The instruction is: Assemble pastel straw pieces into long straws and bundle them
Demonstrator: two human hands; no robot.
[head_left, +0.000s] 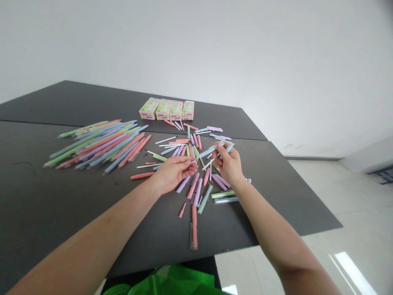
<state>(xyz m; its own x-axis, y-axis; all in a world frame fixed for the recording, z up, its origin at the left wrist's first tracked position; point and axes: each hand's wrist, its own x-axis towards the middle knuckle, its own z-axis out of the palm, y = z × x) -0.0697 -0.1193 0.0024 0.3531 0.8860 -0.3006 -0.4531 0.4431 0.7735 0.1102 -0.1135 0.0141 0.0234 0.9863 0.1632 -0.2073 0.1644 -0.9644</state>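
Observation:
Over the loose pen parts, my left hand [175,171] is closed, thumb and fingers pinching a thin pale pen part [193,162] that is too small to make out fully. Opposite it, my right hand [229,164] is closed around a light blue pen barrel [207,152], which points left toward my left hand. Another pale blue piece shows at the fingers of the right hand. Beneath and around both hands lie pink, purple, green and blue barrels, such as a purple barrel [198,191], along with several thin white refills [148,166].
A pile of long pens in pink, blue, green and purple [101,143] lies on the dark table [76,200] at left. Several small printed boxes [163,109] stand in a row behind the parts. Close to the front edge is a pink pen barrel [194,227].

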